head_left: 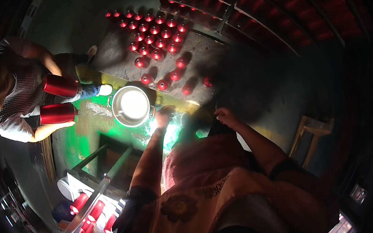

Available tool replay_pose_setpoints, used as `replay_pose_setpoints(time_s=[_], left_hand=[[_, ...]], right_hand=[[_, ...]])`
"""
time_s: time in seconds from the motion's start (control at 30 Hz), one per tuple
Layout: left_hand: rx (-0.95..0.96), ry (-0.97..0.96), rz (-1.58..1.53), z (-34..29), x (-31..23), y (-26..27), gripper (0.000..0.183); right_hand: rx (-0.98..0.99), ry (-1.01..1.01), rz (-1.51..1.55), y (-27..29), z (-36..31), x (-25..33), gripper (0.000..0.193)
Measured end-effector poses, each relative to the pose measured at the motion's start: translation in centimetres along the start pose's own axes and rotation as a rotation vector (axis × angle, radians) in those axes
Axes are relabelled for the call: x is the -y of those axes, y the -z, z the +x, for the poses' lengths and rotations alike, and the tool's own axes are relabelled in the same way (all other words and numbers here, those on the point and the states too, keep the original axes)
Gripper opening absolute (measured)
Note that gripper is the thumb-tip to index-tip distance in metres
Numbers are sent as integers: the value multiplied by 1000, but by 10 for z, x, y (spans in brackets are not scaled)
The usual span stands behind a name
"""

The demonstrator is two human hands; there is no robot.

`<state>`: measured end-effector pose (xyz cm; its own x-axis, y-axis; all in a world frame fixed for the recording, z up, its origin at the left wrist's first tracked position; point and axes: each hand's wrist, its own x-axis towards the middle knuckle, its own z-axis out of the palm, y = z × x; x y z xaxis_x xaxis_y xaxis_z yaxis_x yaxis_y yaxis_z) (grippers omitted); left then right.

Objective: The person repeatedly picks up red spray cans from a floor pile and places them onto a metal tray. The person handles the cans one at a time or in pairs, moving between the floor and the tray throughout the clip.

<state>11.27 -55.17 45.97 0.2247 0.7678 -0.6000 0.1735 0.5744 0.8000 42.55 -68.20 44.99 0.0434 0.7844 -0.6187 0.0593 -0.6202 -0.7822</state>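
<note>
My left hand (pixel 165 116) is just right of a silver metal pot (pixel 118 115), close to its side handle. Its fingers are dim and blurred, so I cannot tell whether it holds anything. My right hand (pixel 226 116) is in front of my body with fingers curled together; whatever is in them, if anything, is hidden. Bright light fills the inside of the pot, which stands on the green and yellow floor. Ahead of both hands, several red metal bottles (pixel 157 53) stand upright on a grey slab (pixel 115 56).
On the left a co-worker holds two red bottles (pixel 57 113). A rack (pixel 230 11) loaded with red bottles rises at the far right. A metal-framed stand (pixel 96 193) is at the lower left, with more red bottles beside it. At right is a wooden frame (pixel 315 125).
</note>
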Motion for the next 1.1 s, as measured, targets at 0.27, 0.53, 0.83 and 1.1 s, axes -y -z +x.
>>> replay_pose_setpoints(time_s=[0.27,0.53,0.83,1.1], left_hand=[[-374,240,-179,-45,40,0,27],[-532,344,-397,-25,88,-100,25],[-700,-63,149,239,184,-155,29],[-469,-537,417,336,212,-152,15]], right_hand=[[233,57,-123,55,102,-4,24],[331,311,-240,100,190,-27,34],[153,605,-748,106,313,-104,52],[154,822,-686,81,406,-162,28]])
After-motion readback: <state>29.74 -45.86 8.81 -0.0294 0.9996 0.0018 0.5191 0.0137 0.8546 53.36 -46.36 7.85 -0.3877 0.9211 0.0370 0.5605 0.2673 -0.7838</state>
